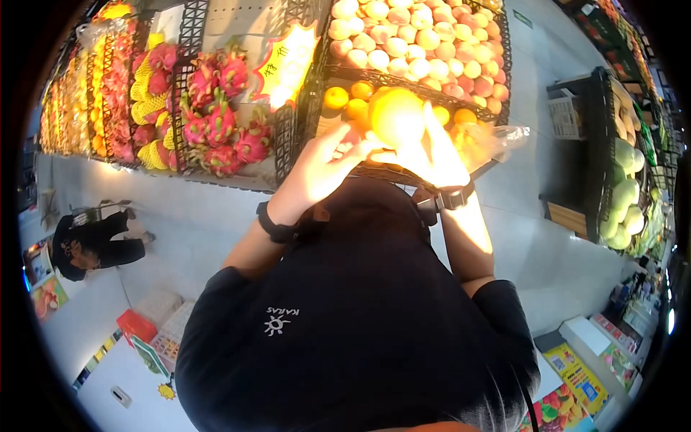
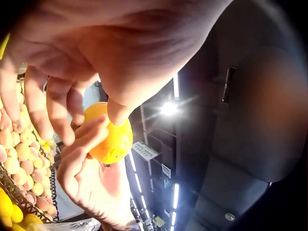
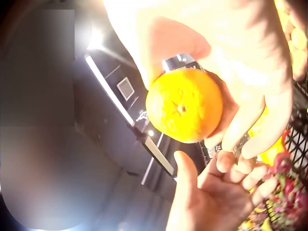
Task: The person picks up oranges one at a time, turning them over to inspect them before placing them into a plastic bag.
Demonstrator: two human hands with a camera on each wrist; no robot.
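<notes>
Orange and round, the fruit (image 3: 183, 106) sits in the grip of our right hand (image 3: 236, 57), our left hand (image 3: 211, 204) relaxed close beside it, seemingly mid-inspection, so our next move calls for a steady right-hand hold.

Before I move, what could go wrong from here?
The orange could slip: the right hand alone seems to hold it, while the left hand is open beside it. Moving sideways, the right hand might snag the plastic bag near it. Strong glare washes out the right hand in the head view, so its grip could be misjudged.
</notes>
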